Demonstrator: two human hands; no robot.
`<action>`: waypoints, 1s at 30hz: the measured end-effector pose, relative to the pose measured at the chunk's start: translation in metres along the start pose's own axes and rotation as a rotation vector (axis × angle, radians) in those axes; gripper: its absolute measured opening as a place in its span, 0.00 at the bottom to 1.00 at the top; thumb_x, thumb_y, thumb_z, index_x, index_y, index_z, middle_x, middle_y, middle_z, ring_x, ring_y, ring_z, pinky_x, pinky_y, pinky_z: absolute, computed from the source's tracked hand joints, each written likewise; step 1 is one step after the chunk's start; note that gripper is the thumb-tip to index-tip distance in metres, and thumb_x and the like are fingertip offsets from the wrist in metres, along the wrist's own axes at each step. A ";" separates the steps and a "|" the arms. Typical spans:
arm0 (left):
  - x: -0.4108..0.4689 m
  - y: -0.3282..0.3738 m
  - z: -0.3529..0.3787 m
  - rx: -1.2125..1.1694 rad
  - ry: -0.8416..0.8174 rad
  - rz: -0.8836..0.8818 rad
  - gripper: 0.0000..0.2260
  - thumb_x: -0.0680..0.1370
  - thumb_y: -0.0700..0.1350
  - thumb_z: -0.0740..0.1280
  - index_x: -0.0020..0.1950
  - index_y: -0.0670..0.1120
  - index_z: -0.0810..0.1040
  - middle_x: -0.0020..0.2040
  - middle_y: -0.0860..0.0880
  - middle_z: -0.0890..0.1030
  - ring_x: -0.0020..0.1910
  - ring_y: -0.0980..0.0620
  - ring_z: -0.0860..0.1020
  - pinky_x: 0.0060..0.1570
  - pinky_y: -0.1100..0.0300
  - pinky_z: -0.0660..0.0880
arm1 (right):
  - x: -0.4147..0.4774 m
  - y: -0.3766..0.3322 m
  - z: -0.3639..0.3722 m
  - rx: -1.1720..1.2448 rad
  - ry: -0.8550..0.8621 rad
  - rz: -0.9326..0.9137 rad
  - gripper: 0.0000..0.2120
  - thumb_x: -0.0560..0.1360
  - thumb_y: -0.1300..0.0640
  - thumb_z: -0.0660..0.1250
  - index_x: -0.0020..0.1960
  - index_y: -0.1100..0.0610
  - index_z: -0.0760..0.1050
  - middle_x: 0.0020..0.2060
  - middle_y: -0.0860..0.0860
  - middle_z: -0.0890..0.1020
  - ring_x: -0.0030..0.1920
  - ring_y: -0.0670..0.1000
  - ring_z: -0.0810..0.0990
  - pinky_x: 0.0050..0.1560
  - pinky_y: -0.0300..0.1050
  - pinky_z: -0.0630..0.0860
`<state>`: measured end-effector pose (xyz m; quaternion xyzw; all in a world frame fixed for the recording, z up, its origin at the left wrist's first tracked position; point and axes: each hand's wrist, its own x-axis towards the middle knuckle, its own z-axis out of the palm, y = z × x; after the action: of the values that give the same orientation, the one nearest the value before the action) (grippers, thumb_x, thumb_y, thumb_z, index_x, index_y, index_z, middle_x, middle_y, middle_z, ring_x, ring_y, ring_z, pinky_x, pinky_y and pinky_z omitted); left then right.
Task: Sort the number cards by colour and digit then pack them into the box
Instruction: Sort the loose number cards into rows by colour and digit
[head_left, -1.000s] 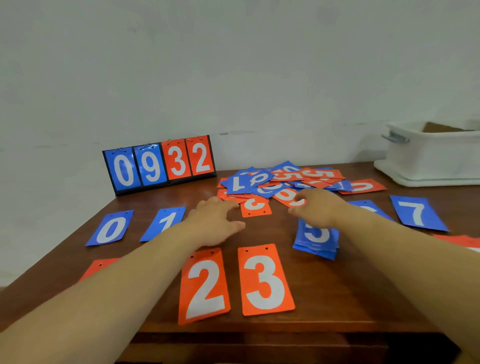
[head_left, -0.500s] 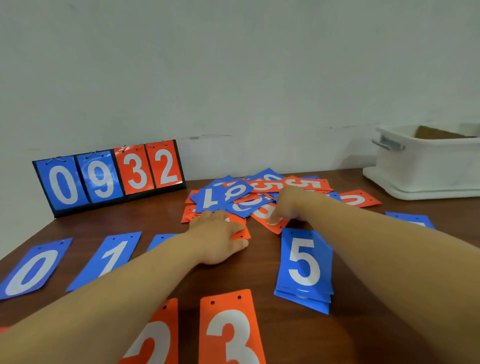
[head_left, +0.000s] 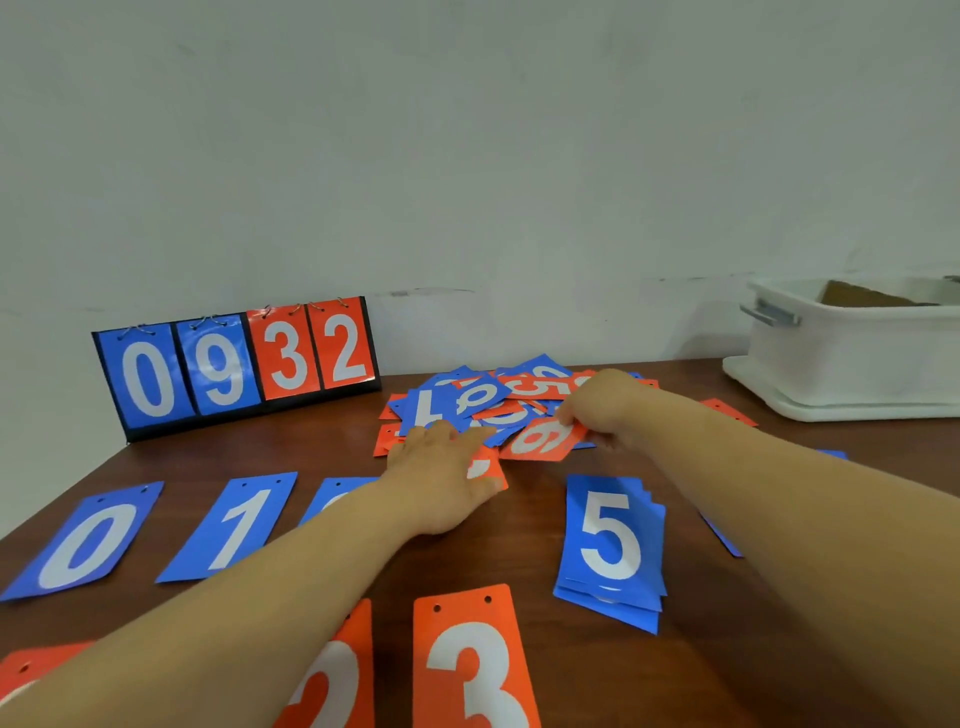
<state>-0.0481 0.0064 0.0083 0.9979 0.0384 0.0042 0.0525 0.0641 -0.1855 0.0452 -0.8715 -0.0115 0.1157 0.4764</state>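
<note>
1. The step in hand was, as I judge, still the sorting: the mixed pile (head_left: 457, 405) lay in the centre of the frame with both hands at it.
2. The right hand (head_left: 602, 405) pinched the corner of an orange card (head_left: 540, 440) at the pile's near edge; it showed a 6 or a 9, I cannot tell which.
3. The left hand (head_left: 441, 478) lay flat with straight fingers, grasping nothing, and rested on another orange card (head_left: 489, 469).
4. The next move probably called for drawing the pinched card free, reading its digit and laying it in the orange row near the orange 3 (head_left: 472, 665) at the bottom.
5. The white box (head_left: 852, 364) stood at the right edge. Only a brown piece (head_left: 867, 297) showed inside, and no cards.
</note>
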 end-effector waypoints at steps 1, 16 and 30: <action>-0.003 0.001 -0.004 -0.135 0.061 -0.011 0.30 0.79 0.65 0.60 0.79 0.64 0.56 0.76 0.46 0.65 0.73 0.43 0.66 0.71 0.46 0.66 | -0.010 0.001 -0.001 0.054 -0.017 0.018 0.06 0.72 0.67 0.69 0.48 0.61 0.75 0.44 0.62 0.84 0.42 0.56 0.83 0.44 0.47 0.78; -0.062 -0.021 -0.019 -1.382 0.166 -0.321 0.11 0.78 0.38 0.71 0.56 0.52 0.82 0.62 0.44 0.81 0.53 0.46 0.84 0.52 0.49 0.83 | -0.077 -0.011 0.068 0.345 -0.251 -0.188 0.10 0.74 0.62 0.72 0.55 0.58 0.81 0.49 0.59 0.86 0.48 0.54 0.86 0.54 0.55 0.83; -0.054 -0.080 -0.012 -1.167 0.432 -0.523 0.17 0.82 0.39 0.65 0.66 0.56 0.77 0.67 0.47 0.73 0.56 0.47 0.78 0.27 0.63 0.76 | -0.071 0.003 0.070 -1.049 -0.336 -0.402 0.23 0.78 0.35 0.56 0.73 0.34 0.67 0.77 0.48 0.61 0.75 0.58 0.61 0.73 0.62 0.63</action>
<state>-0.1085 0.0826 0.0112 0.7406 0.2797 0.2110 0.5734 -0.0196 -0.1383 0.0201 -0.9412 -0.3076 0.1387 -0.0143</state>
